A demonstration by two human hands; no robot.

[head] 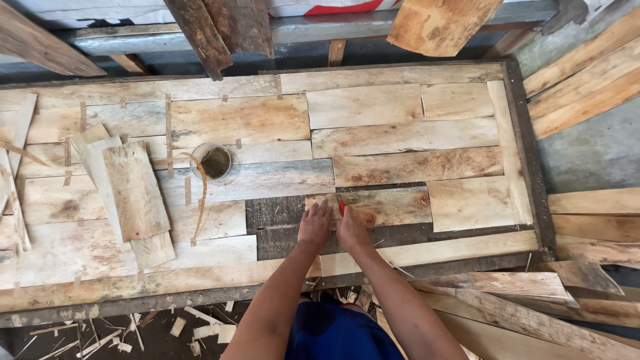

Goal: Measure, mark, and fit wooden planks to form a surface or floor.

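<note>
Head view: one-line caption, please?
Both hands, left and right, press a veneer sheet; right grips a red tool.

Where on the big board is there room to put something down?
Free: the flat veneer sheets along the far right, between the round cup and the dark frame edge. Crowded: the loose stack of wood pieces at left, and the dark gap where the left hand and right hand press.

Cup (pixel 212 161) and stacked offcuts (pixel 133 193) leftward.
</note>
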